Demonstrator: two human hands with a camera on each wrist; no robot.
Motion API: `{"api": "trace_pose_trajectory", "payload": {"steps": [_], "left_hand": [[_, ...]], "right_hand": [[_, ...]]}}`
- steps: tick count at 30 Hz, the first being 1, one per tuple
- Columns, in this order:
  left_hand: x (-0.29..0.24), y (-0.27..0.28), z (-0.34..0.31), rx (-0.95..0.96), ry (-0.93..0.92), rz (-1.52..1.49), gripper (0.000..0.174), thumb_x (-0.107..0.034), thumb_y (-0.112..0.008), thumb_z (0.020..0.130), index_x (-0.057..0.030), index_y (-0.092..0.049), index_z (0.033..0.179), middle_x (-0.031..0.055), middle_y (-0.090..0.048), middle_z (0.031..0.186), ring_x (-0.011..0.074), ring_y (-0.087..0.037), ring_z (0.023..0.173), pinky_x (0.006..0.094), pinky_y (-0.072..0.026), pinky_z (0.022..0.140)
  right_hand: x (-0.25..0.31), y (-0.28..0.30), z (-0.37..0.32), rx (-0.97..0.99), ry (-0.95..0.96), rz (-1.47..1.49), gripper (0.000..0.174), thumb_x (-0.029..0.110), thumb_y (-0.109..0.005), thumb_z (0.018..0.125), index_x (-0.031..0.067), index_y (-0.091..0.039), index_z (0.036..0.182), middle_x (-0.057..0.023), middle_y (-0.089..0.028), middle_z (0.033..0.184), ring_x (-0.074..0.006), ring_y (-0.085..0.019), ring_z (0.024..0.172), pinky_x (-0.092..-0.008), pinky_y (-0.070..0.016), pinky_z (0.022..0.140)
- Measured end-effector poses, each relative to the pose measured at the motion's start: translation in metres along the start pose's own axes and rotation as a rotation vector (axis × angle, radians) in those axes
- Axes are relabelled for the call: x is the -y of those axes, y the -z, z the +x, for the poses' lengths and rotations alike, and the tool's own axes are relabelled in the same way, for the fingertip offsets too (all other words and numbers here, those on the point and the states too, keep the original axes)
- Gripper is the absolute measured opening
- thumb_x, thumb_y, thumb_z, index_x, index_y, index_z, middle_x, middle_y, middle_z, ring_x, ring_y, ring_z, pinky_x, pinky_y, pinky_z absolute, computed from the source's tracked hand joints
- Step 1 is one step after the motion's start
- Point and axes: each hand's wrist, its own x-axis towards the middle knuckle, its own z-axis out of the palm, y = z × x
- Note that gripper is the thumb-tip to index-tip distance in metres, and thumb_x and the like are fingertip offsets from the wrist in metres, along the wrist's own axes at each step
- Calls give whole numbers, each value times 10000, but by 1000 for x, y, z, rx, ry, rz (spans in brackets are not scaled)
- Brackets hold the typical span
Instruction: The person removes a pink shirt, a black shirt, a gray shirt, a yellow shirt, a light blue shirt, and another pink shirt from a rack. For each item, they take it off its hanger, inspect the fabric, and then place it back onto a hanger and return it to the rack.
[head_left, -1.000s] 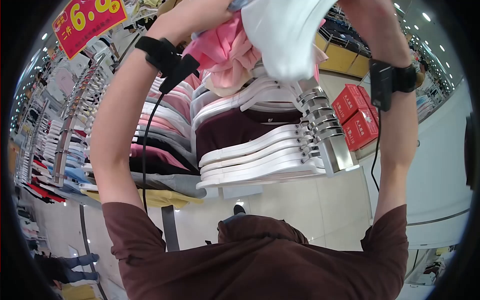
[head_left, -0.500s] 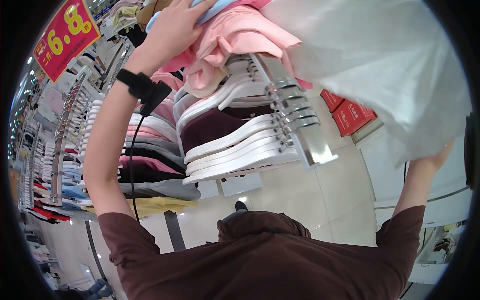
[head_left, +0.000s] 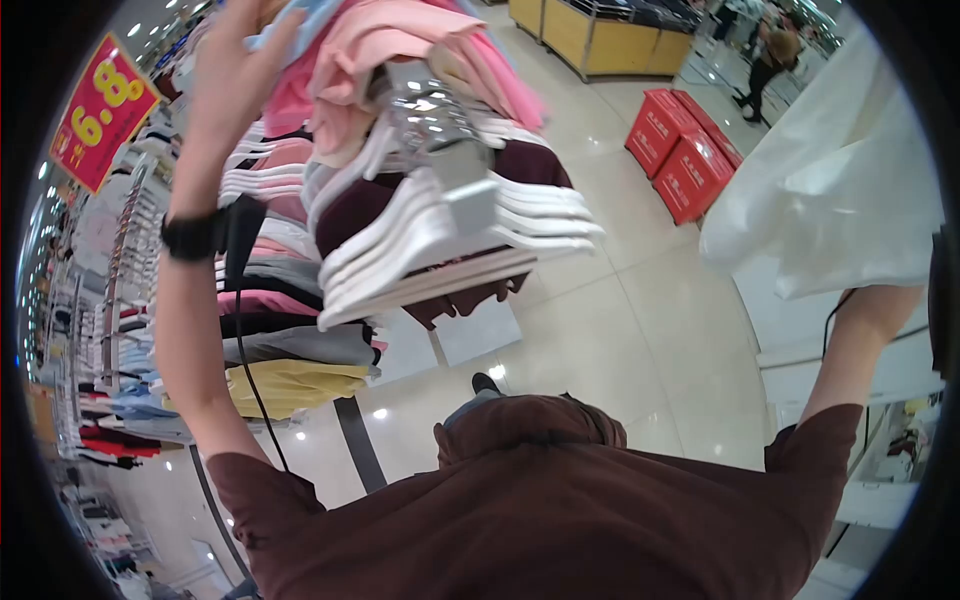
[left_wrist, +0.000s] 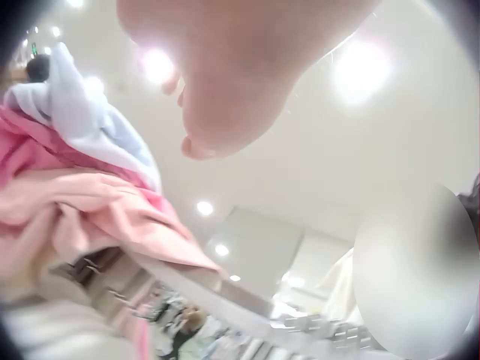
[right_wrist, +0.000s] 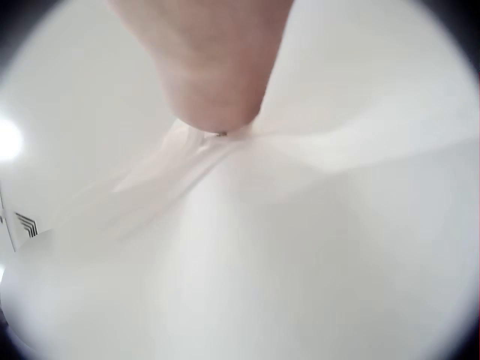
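Observation:
A white garment (head_left: pixel 830 200) hangs at the right of the head view, in front of my right hand (right_wrist: pixel 217 75). In the right wrist view that hand grips the fabric, which gathers into folds at the fingertips. At the upper left my left hand (head_left: pixel 228 75) is raised beside a heap of pink and pale blue clothes (head_left: pixel 385 35) on top of the rack. Its fingers are extended and hold nothing; in the left wrist view a gap shows between hand and heap. Below the heap, white hangers (head_left: pixel 440 235) hang from a metal rail, some with a dark maroon garment (head_left: pixel 365 205).
Red boxes (head_left: pixel 690 180) stand on the tiled floor to the right of the rack. More hung clothes (head_left: pixel 270 320) line the left, under a red price sign (head_left: pixel 103 112). A yellow display counter (head_left: pixel 620 50) and a person (head_left: pixel 775 65) are farther back.
My right hand has carried the white garment from above the rack out to the right. My left hand has shifted left, off the heap, and the view has turned rightward.

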Motion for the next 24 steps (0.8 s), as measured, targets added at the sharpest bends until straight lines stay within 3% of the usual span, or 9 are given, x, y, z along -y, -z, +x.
{"api": "trace_pose_trajectory", "payload": {"steps": [2, 5, 6, 7, 9, 12, 14, 18, 24], "left_hand": [[-2, 5, -19, -209, -60, -281, 380, -150, -575, 1029, 42, -590, 1357, 161, -659, 1307, 206, -624, 1210, 329, -471, 1051], [-118, 21, -98, -417, 174, -444, 373, -81, -586, 1015, 91, -573, 1346, 202, -675, 1306, 248, -660, 1194, 348, -494, 1063], [-125, 23, -156, -339, 191, -507, 372, -55, -590, 995, 89, -572, 1338, 202, -691, 1264, 260, -685, 1127, 351, -522, 1032], [-149, 34, -189, 34, 152, -402, 218, -116, -652, 904, 60, -711, 1017, 192, -733, 1036, 275, -681, 1041, 382, -525, 922], [-171, 3, -201, 586, -291, -758, 371, -173, -787, 841, -40, -732, 1183, 181, -696, 1193, 322, -697, 1037, 415, -556, 928], [-192, -50, -250, 752, -47, -860, 604, -174, -787, 846, 8, -589, 1387, 199, -595, 1426, 379, -621, 1231, 464, -487, 1041], [-201, -121, -299, 740, 411, -757, 672, -189, -760, 895, -19, -493, 1487, 197, -517, 1514, 375, -518, 1373, 460, -430, 1119], [-215, -165, -320, 655, 585, -822, 696, -217, -736, 937, -36, -432, 1537, 202, -441, 1575, 358, -433, 1453, 461, -373, 1172], [-225, -199, -348, 686, 517, -739, 555, -234, -718, 959, -115, -546, 1473, 202, -424, 1587, 353, -387, 1485, 455, -329, 1203]], "right_hand": [[-2, 8, -17, 34, -7, -65, 198, 163, -606, 977, -2, -661, 1070, -136, -635, 824, -213, -581, 725, -328, -501, 699], [-3, 4, -63, 135, -73, -109, 181, 147, -615, 966, -2, -664, 1055, -140, -627, 795, -215, -568, 700, -327, -492, 686], [-3, 0, -85, 190, -115, -98, 175, 142, -618, 962, -2, -666, 1050, -141, -625, 785, -215, -564, 692, -327, -489, 681], [-1, -7, -111, 254, -170, -77, 170, 137, -621, 958, -2, -667, 1045, -142, -622, 776, -215, -559, 684, -327, -486, 677], [8, -18, -158, 370, -289, -21, 159, 126, -627, 951, -2, -669, 1036, -144, -617, 756, -216, -551, 667, -327, -480, 668], [18, -25, -215, 409, -435, 133, 130, 111, -613, 954, -14, -629, 984, -125, -545, 736, -187, -461, 660, -316, -430, 630], [29, -29, -249, 314, -646, 255, 145, 121, -604, 963, -16, -639, 1000, -110, -514, 728, -138, -448, 677, -317, -415, 625], [50, -33, -303, 409, -894, 428, 216, 176, -569, 1025, -22, -654, 1025, -51, -542, 741, -98, -453, 727, -306, -413, 645], [71, -42, -391, 260, -1462, 1040, 557, 380, -473, 1118, -56, -485, 1463, -98, -621, 1373, -153, -577, 1237, -329, -434, 1082]]}}
